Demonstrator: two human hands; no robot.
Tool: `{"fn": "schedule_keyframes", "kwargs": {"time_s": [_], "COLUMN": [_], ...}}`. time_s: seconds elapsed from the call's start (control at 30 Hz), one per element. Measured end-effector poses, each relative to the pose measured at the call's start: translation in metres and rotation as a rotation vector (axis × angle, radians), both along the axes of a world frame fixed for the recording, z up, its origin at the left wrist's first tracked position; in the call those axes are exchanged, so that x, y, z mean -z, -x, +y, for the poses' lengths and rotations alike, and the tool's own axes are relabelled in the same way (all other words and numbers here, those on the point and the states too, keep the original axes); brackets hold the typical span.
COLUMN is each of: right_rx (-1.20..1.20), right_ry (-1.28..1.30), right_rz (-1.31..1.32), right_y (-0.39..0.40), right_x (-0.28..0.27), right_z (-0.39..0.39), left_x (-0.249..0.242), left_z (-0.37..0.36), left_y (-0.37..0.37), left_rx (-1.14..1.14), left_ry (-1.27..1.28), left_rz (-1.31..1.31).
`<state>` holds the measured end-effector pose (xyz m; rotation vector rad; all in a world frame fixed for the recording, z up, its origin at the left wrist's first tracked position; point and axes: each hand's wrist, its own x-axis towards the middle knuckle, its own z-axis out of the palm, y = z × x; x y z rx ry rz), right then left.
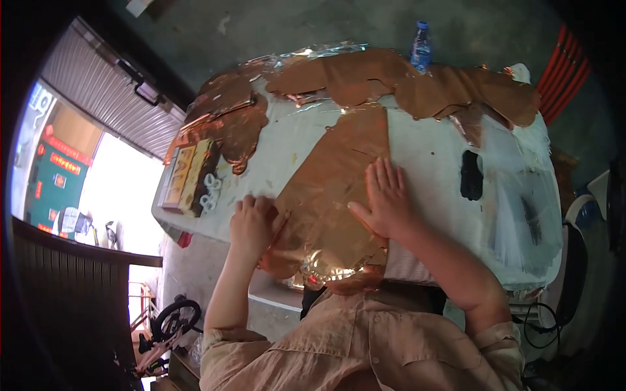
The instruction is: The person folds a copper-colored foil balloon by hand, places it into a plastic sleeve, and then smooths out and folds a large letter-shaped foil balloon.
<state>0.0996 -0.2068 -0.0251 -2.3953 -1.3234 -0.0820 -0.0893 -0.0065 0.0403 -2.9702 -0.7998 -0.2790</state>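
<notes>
A copper-coloured foil sheet (332,176) lies across the table in front of me, its shiny near end crumpled and hanging at the table edge. My right hand (389,202) rests flat on the sheet's right side, fingers stretched out and thumb spread. At the sheet's left edge, my left hand (253,225) is closed, with its fingers curled down. A small dark tip shows beside it, but what the hand holds is hidden.
More copper foil pieces (352,75) lie along the table's far side. A water bottle (421,47) stands there. White rings (210,192) sit beside a yellow box (189,176) at left. A black patch (471,176) and clear plastic sheets (515,221) are at right on the white tabletop (427,146).
</notes>
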Motion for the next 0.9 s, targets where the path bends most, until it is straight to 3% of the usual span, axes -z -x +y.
{"fn": "schedule_keyframes", "kwargs": {"time_s": [0.13, 0.2, 0.23, 0.3, 0.33, 0.4, 0.43, 0.5, 0.63, 0.7, 0.73, 0.8, 0.87, 0.9], "right_rx": [0.02, 0.015, 0.028, 0.036, 0.038, 0.044, 0.045, 0.048, 0.043, 0.046, 0.047, 0.045, 0.046, 0.049], "right_ry": [0.037, 0.049, 0.062, 0.074, 0.072, 0.071, 0.082, 0.096, 0.106, 0.121, 0.109, 0.098, 0.111, 0.112], "right_rz": [-0.01, -0.012, -0.009, -0.008, -0.007, -0.004, -0.006, -0.005, -0.011, -0.01, -0.01, -0.014, 0.015, 0.019], "right_y": [0.0, 0.0, 0.0, 0.001, 0.001, 0.0, 0.0, 0.0, -0.001, 0.0, 0.0, -0.001, 0.0, 0.0], "right_x": [-0.001, -0.001, -0.002, -0.002, -0.002, -0.001, -0.001, -0.001, -0.002, -0.001, 0.001, 0.0, -0.002, -0.001], "right_z": [0.0, 0.001, 0.001, 0.001, 0.002, 0.001, 0.001, 0.002, 0.001, 0.001, 0.001, 0.001, 0.001, 0.001], "left_x": [0.007, 0.004, -0.002, -0.013, -0.011, -0.003, -0.001, 0.0, -0.006, -0.019, -0.022, -0.025, -0.018, -0.021], "left_z": [-0.009, -0.022, -0.024, -0.026, -0.024, -0.017, -0.016, -0.018, -0.046, -0.062, -0.067, -0.072, -0.074, -0.078], "left_y": [0.042, 0.048, 0.051, 0.053, 0.059, 0.076, 0.083, 0.091, 0.081, 0.073, 0.069, 0.061, 0.063, 0.063], "left_rx": [-0.114, -0.279, -0.29, -0.376, -0.378, -0.098, -0.096, -0.204, -0.141, -0.201, -0.203, -0.146, -0.097, 0.112], "left_ry": [0.023, 0.287, 0.286, 0.6, 0.599, 0.549, 0.55, 1.114, 0.922, 0.639, 0.641, 0.627, 0.633, 0.533], "left_rz": [-0.012, -0.116, -0.121, -0.065, -0.067, -0.271, -0.268, -0.681, -0.901, -0.795, -0.795, -0.553, -0.618, -0.586]}}
